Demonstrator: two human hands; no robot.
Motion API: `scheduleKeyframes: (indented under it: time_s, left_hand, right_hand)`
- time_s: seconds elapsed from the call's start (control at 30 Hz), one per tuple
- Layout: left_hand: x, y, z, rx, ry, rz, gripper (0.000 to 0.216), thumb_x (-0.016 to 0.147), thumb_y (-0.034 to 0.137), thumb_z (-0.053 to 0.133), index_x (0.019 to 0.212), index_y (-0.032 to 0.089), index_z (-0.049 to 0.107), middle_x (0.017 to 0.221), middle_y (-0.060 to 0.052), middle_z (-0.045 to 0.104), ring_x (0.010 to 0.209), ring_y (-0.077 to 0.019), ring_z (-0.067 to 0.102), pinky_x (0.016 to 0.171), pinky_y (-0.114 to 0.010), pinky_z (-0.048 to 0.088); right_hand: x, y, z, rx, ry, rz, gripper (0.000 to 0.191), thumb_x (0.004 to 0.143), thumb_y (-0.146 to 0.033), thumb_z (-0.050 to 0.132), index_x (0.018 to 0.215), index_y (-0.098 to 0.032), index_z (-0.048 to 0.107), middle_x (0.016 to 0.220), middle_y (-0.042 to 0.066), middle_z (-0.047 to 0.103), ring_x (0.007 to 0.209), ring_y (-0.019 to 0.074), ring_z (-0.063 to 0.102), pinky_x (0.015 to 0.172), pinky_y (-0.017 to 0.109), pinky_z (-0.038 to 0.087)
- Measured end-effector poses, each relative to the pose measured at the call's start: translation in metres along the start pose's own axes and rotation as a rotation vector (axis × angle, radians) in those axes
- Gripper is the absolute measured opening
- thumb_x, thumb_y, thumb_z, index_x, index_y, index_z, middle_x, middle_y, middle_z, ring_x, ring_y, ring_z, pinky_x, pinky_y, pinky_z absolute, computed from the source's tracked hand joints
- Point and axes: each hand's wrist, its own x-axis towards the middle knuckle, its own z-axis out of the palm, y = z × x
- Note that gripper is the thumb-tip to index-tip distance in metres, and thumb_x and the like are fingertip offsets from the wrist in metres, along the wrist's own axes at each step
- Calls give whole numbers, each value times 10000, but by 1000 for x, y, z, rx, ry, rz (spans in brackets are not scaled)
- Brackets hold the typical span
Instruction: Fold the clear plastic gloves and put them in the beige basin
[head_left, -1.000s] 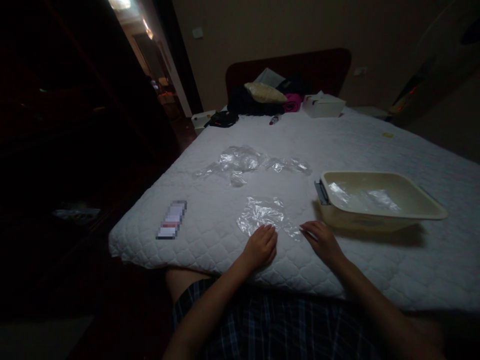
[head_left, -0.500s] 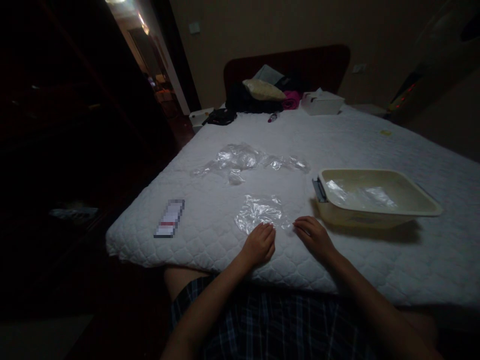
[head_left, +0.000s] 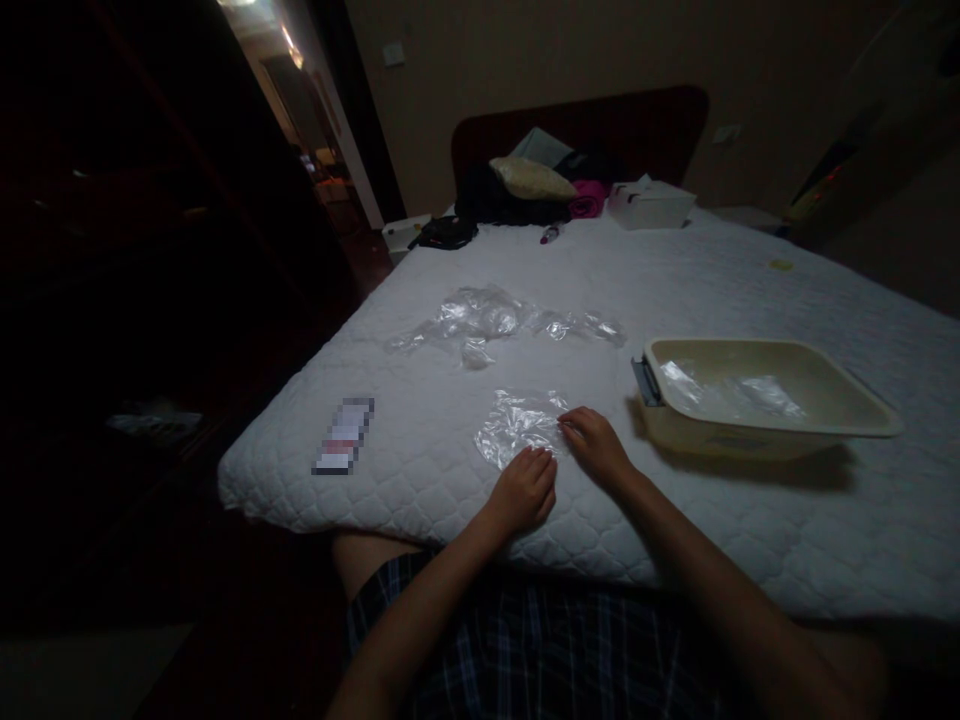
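Observation:
A clear plastic bag [head_left: 517,425] lies spread on the white quilted bed cover near the front edge. Flat across its near edge rests my left hand [head_left: 525,490], fingers stretched out and pressing on the film. My right hand [head_left: 596,445] is at the bag's right side, its fingertips and thumb closed on that edge. Farther back lies a crumpled heap of clear plastic bags [head_left: 484,315]. To the right of my hands stands a cream plastic basin [head_left: 750,438] with a grey handle; flat pieces of clear plastic lie inside it.
A phone-like pixelated object [head_left: 343,437] lies on the bed cover [head_left: 420,470] at the left. Toward the headboard [head_left: 675,120] are a yellowish pillow [head_left: 532,178], dark and pink cloth, a white box [head_left: 652,204] and a black bag [head_left: 446,233].
My right hand has moved left and slightly away from me, bringing the bag's right edge inward. My left hand stays on the near edge. The view has shifted slightly.

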Motion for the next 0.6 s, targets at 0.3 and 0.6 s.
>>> scheduleKeyframes:
  time_s: [0.3, 0.6]
  left_hand:
    - [-2, -1, 2, 7, -11, -9, 403, 796, 207, 399, 1171, 78, 469, 1192, -161, 518, 1164, -265, 426, 1002, -466, 330]
    - [-1, -1, -1, -2, 4, 10, 430, 787, 193, 397, 1192, 54, 443, 1217, -180, 495, 1216, -271, 370, 1019, -468, 307]
  right_hand:
    - [8, -9, 9, -153, -29, 0, 167, 819, -226, 486, 933, -178, 598, 883, 70, 612, 824, 191, 536, 758, 309, 367]
    - [5, -12, 12, -86, 5, -21, 238, 836, -220, 441, 1030, -167, 568, 881, 67, 640, 795, 189, 558, 776, 328, 371]
